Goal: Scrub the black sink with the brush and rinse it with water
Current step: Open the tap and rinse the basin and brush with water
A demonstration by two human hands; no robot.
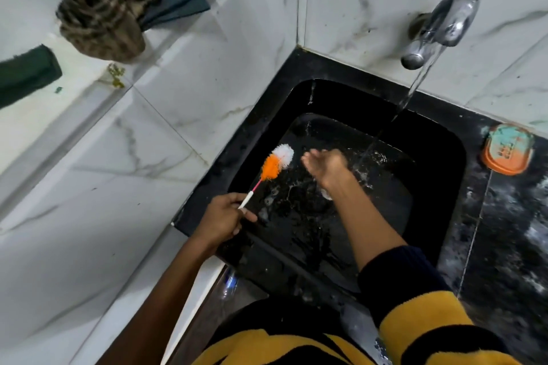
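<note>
Your left hand point(221, 221), at seven o'clock of the black sink point(439, 163), pinches the thin white-and-pink handle of a brush point(274, 164). Its fluffy head, orange below and white at the tip, points toward eleven o'clock over the basin's left wall. Your right hand point(327, 164) reaches into the wet, glossy basin centre, fingers spread loosely, holding nothing. At one o'clock, a chrome tap point(441, 25) pours a stream of water point(415, 89) just right of that hand.

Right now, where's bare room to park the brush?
Bare counter lies right of the sink, below the orange soap dish. The basin is crowded: right hand beside the water stream, left hand holding the brush.
</note>
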